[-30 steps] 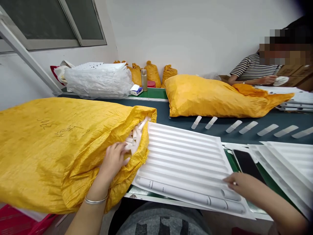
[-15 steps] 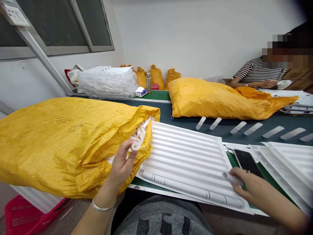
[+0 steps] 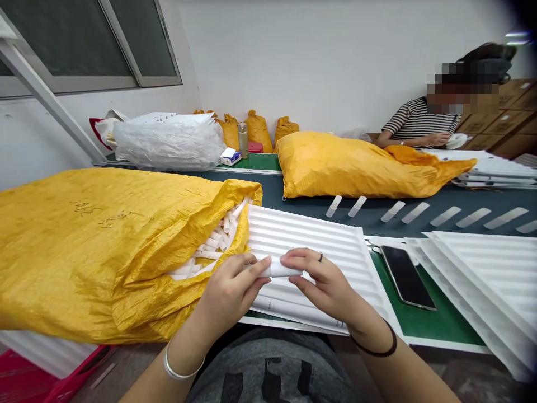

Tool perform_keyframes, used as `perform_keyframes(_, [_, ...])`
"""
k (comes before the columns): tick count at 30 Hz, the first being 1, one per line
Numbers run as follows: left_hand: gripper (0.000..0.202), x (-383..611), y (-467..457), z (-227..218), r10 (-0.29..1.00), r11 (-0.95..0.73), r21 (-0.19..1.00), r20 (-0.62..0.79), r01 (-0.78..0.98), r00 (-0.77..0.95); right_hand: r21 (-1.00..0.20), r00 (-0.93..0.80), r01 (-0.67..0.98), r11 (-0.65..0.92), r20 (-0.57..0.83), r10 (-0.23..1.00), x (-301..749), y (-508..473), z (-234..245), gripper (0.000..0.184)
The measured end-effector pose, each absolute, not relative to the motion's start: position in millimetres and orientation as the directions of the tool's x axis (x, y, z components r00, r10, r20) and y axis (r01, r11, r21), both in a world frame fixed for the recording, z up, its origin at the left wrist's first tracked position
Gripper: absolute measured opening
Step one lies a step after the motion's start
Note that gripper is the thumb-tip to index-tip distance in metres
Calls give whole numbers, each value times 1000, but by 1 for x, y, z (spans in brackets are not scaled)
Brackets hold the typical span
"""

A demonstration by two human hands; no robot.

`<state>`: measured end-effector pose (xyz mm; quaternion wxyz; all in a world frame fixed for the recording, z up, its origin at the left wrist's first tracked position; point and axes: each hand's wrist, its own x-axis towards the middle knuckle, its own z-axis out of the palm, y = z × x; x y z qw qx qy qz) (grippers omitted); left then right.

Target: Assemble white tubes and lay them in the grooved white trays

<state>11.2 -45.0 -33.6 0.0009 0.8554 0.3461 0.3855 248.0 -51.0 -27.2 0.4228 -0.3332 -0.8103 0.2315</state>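
My left hand (image 3: 232,288) and my right hand (image 3: 325,282) come together above a ribbed white tray (image 3: 310,232). Between them, lying level, is a short white tube (image 3: 285,270). My left hand grips its left end, and the fingers of my right hand are closed on its right part. Whether this is one tube or two pieces end to end, I cannot tell. Just left of my hands, many white tube pieces (image 3: 222,238) show in the mouth of a big yellow sack (image 3: 84,240). A longer printed white tube (image 3: 293,312) lies in the tray's front groove, partly hidden by my hands.
A phone (image 3: 408,277) rests on the green tabletop right of the tray, beside stacked ribbed trays (image 3: 490,280). Several translucent tubes (image 3: 415,212) lie on the dark belt. Behind it are another yellow sack (image 3: 356,165) and a co-worker in a striped shirt (image 3: 405,123).
My left hand has moved right, away from the sack's mouth, with a tube piece. My right hand has come left with its tube, and both hands now meet. The view has shifted slightly right.
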Motion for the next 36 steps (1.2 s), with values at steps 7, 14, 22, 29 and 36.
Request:
perform_keyframes(7, [32, 5, -39, -30, 790, -614, 588, 459, 528, 407, -654, -311, 367, 661, 584, 750, 252, -46, -33, 29])
perform_keyframes(14, [35, 12, -41, -36, 633, -763, 418, 636, 492, 441, -845, -345, 362, 393, 271, 899, 247, -39, -33, 27])
perform_keyframes(22, [40, 12, -49, -46, 589, -805, 406, 642, 433, 491, -971, -431, 226, 76, -29, 902, 236, -47, -38, 37])
perform_keyframes(29, [72, -6, -35, -75, 728, -683, 396, 429, 614, 534, -511, -512, 707, 488, 105, 852, 248, -12, -56, 20])
perform_keyframes(36, [33, -65, 26, -96, 967, -221, 325, 196, 920, 162, -409, 182, 905, -120, 117, 976, 323, 124, -56, 31])
